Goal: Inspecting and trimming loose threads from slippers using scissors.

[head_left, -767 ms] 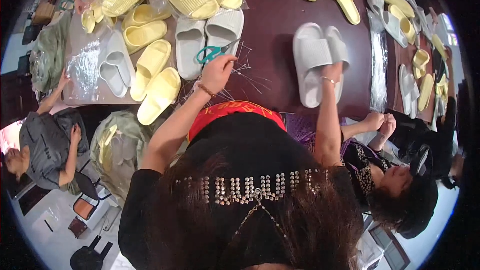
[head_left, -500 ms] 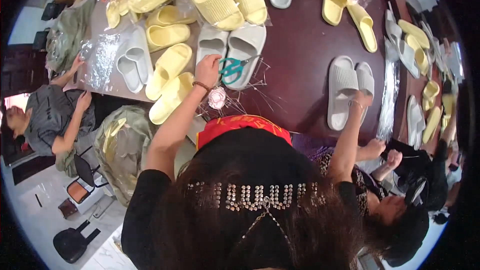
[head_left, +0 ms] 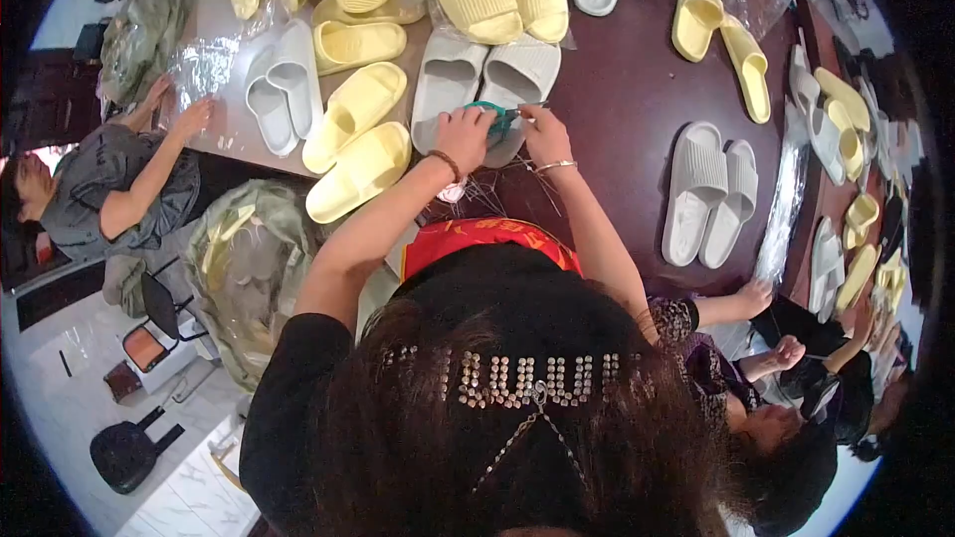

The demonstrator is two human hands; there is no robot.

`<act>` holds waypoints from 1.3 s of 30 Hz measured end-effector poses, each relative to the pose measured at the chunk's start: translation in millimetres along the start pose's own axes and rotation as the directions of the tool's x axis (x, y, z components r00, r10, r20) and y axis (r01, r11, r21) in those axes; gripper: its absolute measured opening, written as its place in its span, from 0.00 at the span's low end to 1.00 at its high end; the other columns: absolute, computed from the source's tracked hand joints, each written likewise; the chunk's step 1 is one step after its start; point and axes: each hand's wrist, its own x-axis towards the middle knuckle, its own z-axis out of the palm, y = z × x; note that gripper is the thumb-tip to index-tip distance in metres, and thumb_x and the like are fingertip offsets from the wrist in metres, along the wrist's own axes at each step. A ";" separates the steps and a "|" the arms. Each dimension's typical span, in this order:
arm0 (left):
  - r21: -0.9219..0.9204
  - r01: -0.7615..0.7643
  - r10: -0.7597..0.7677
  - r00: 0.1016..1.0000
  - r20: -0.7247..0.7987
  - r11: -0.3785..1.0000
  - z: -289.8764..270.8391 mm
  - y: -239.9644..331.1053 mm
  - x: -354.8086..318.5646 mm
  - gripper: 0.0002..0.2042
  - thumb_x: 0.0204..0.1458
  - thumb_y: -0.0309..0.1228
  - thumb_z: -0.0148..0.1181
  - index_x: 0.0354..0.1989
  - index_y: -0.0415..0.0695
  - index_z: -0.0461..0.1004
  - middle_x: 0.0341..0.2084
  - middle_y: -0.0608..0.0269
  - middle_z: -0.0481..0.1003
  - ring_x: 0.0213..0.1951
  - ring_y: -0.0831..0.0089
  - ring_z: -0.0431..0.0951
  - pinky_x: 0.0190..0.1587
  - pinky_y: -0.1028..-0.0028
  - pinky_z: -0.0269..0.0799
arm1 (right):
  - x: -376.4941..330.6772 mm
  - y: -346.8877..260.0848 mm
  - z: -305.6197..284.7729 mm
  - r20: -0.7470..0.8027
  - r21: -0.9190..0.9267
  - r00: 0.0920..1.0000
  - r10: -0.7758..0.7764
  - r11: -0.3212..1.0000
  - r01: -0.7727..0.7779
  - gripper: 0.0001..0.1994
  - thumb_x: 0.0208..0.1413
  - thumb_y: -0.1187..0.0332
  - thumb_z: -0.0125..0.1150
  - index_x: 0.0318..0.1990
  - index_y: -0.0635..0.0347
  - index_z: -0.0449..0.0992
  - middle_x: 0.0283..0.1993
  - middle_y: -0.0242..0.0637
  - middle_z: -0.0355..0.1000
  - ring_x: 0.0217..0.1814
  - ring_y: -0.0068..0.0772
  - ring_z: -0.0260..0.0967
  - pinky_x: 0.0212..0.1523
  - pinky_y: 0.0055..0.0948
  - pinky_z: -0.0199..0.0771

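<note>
My left hand (head_left: pixel 464 137) is closed around scissors (head_left: pixel 500 117) with green handles, above a pair of grey slippers. The left grey slipper (head_left: pixel 445 75) and the right grey slipper (head_left: pixel 522 70) lie side by side under the hands. At the scissors' blade end my right hand (head_left: pixel 546 137) has its fingers pinched; whatever is between them is too small to make out. Thin pale strands (head_left: pixel 537 187) lie along the table edge below. A pink-white flower-like piece (head_left: pixel 452 189) is partly covered by my left wrist.
Another grey pair (head_left: pixel 694 189) rests on the dark table (head_left: pixel 617 80) to the right. Yellow slippers (head_left: pixel 360 171) are heaped at the left and far side. A large clear bag (head_left: pixel 249 288) stands left of me. Co-workers' hands (head_left: pixel 192 117) and sleeves (head_left: pixel 676 318) are on both sides.
My right hand has left the grey pair on the right and come to the scissors' blade end. My left hand has shifted rightward with the scissors.
</note>
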 end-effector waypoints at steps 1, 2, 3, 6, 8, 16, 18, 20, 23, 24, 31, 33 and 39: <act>0.071 -0.017 0.018 1.000 -0.011 0.997 3.6 1.9 -1.4 0.20 0.38 0.30 0.55 0.45 0.50 0.65 0.38 0.61 0.67 0.43 0.62 0.66 0.41 0.62 0.58 | 4.9 -3.9 3.0 -0.030 0.038 0.999 -0.017 0.999 0.018 0.13 0.43 0.72 0.50 0.39 0.59 0.72 0.37 0.45 0.70 0.41 0.46 0.67 0.40 0.35 0.67; 0.142 -0.033 0.036 0.999 -0.021 0.989 6.9 3.2 -2.6 0.21 0.37 0.30 0.55 0.45 0.50 0.65 0.38 0.61 0.67 0.43 0.63 0.66 0.42 0.62 0.57 | 10.2 -7.2 3.1 -0.018 0.034 1.000 -0.022 0.999 0.022 0.13 0.43 0.72 0.50 0.39 0.59 0.72 0.37 0.45 0.70 0.41 0.46 0.67 0.40 0.35 0.67; 0.211 -0.039 0.046 0.998 -0.031 0.977 7.1 5.1 -4.7 0.21 0.37 0.30 0.56 0.45 0.50 0.65 0.38 0.62 0.66 0.42 0.63 0.66 0.42 0.62 0.57 | 16.3 -12.7 -1.5 -0.024 0.022 0.999 -0.023 0.999 0.023 0.13 0.44 0.71 0.50 0.39 0.59 0.72 0.37 0.45 0.70 0.39 0.44 0.68 0.39 0.34 0.67; 0.079 0.054 -0.059 0.997 0.053 0.995 -1.9 5.1 -5.2 0.23 0.36 0.30 0.56 0.46 0.49 0.65 0.37 0.60 0.67 0.42 0.61 0.66 0.43 0.62 0.57 | 31.9 -20.5 -15.9 -0.022 -0.006 0.999 -0.038 0.999 0.038 0.12 0.45 0.71 0.50 0.40 0.59 0.72 0.35 0.45 0.71 0.36 0.42 0.70 0.37 0.32 0.68; 0.019 0.107 -0.109 0.990 0.093 0.994 -23.6 2.3 -8.0 0.24 0.36 0.30 0.56 0.47 0.49 0.64 0.36 0.60 0.68 0.42 0.61 0.66 0.43 0.62 0.57 | 41.6 -13.9 -29.4 -0.070 0.159 0.994 0.090 0.984 -0.078 0.12 0.47 0.70 0.51 0.40 0.62 0.71 0.34 0.45 0.71 0.34 0.36 0.70 0.36 0.29 0.68; -0.699 0.210 -0.075 0.973 0.220 0.683 -89.4 -81.0 -83.9 0.28 0.33 0.23 0.57 0.49 0.47 0.62 0.30 0.62 0.68 0.32 0.74 0.69 0.34 0.74 0.66 | 48.6 11.9 -16.2 0.049 0.350 0.979 0.197 0.915 -0.201 0.13 0.48 0.69 0.52 0.43 0.63 0.70 0.35 0.40 0.70 0.33 0.26 0.68 0.34 0.21 0.68; -0.750 0.346 -0.290 0.933 0.213 0.563 -95.1 -98.8 -97.8 0.29 0.35 0.22 0.58 0.51 0.46 0.60 0.30 0.65 0.66 0.29 0.81 0.66 0.29 0.80 0.65 | 49.4 22.9 15.7 -0.037 0.032 0.999 -0.032 0.999 0.033 0.16 0.47 0.64 0.53 0.43 0.63 0.70 0.36 0.46 0.70 0.36 0.35 0.68 0.39 0.27 0.67; -0.802 0.357 -0.391 0.905 0.170 0.478 -103.0 -104.9 -108.9 0.29 0.36 0.22 0.59 0.52 0.45 0.59 0.29 0.65 0.66 0.28 0.81 0.66 0.29 0.81 0.65 | 52.4 11.5 43.8 -0.044 -0.141 0.987 -0.152 0.979 0.144 0.18 0.47 0.61 0.54 0.43 0.63 0.70 0.37 0.49 0.70 0.37 0.39 0.68 0.42 0.30 0.67; -0.893 0.330 -0.582 0.807 0.100 0.305 -108.6 -116.1 -119.5 0.29 0.37 0.22 0.59 0.53 0.43 0.58 0.28 0.66 0.66 0.27 0.81 0.66 0.28 0.81 0.64 | 66.4 -19.2 75.6 -0.067 -0.595 0.995 -0.068 0.804 0.015 0.27 0.42 0.50 0.55 0.44 0.63 0.70 0.45 0.53 0.66 0.48 0.50 0.63 0.52 0.41 0.56; -0.881 0.355 -0.639 0.765 0.082 0.312 -108.5 -123.3 -125.0 0.29 0.38 0.23 0.59 0.53 0.42 0.57 0.27 0.66 0.66 0.26 0.81 0.66 0.27 0.82 0.64 | 72.0 -24.8 79.8 -0.068 -0.621 0.996 0.062 0.779 -0.091 0.28 0.42 0.48 0.53 0.44 0.63 0.69 0.48 0.53 0.64 0.51 0.50 0.59 0.54 0.43 0.53; -0.882 0.361 -0.806 0.591 -0.035 0.302 -92.7 -149.2 -155.1 0.28 0.40 0.24 0.58 0.52 0.39 0.57 0.25 0.67 0.67 0.24 0.81 0.66 0.25 0.81 0.64 | 110.0 -6.6 74.6 -0.218 -0.596 0.928 0.303 0.711 -0.372 0.25 0.47 0.52 0.42 0.39 0.67 0.71 0.47 0.55 0.65 0.51 0.53 0.59 0.53 0.43 0.52; -0.905 0.331 -0.796 0.605 -0.015 0.269 -82.7 -151.3 -154.1 0.29 0.38 0.23 0.57 0.53 0.39 0.56 0.23 0.67 0.68 0.25 0.79 0.67 0.27 0.80 0.65 | 128.2 26.4 53.3 -0.150 -0.578 0.932 0.331 0.735 -0.354 0.24 0.47 0.53 0.42 0.39 0.68 0.70 0.44 0.54 0.67 0.49 0.51 0.62 0.51 0.39 0.56; -0.731 0.512 -0.783 0.621 -0.049 0.452 -65.6 -128.7 -150.8 0.31 0.39 0.20 0.55 0.56 0.40 0.53 0.27 0.64 0.69 0.27 0.76 0.69 0.30 0.77 0.66 | 112.1 -22.5 -25.6 0.140 -0.176 0.841 0.523 0.849 -0.498 0.24 0.46 0.53 0.48 0.43 0.65 0.69 0.40 0.45 0.70 0.44 0.38 0.67 0.44 0.38 0.63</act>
